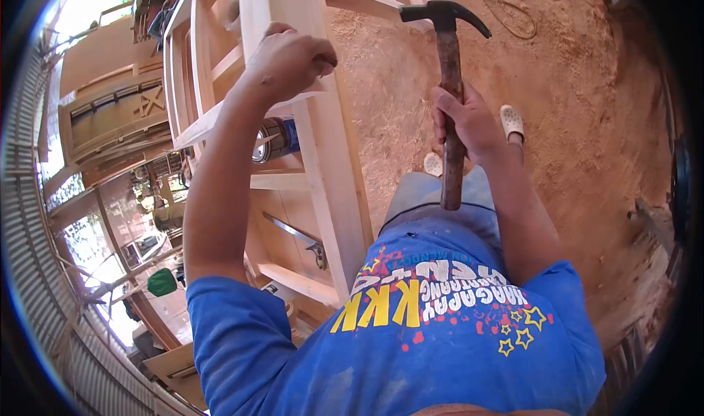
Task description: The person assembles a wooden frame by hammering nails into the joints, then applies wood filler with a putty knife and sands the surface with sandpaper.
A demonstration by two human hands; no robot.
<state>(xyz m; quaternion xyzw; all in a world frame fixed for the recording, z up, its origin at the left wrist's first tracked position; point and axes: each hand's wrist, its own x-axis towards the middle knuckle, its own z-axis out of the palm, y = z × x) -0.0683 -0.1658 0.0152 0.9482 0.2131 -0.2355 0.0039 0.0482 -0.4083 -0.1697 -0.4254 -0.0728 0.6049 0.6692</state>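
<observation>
My right hand (469,119) is wrapped around the wooden handle of a claw hammer (450,64), with the dark head up and the handle's end toward my waist. My left hand (290,60) is raised over the pale wooden frame (334,166), its fingers curled together. Whatever those fingers may hold is too small or hidden to make out. Below my left forearm, a paint-type can (277,139) lies on its side within the frame. Farther down, a long metal-bladed tool (293,232) rests on a board between the frame's rails.
Sawdust and shavings cover the brown ground (587,159) to the right. A coiled cord (513,9) lies at the top. Wooden panels (114,115) and a corrugated metal sheet (29,218) stand at the left. A green object (162,282) hangs near there.
</observation>
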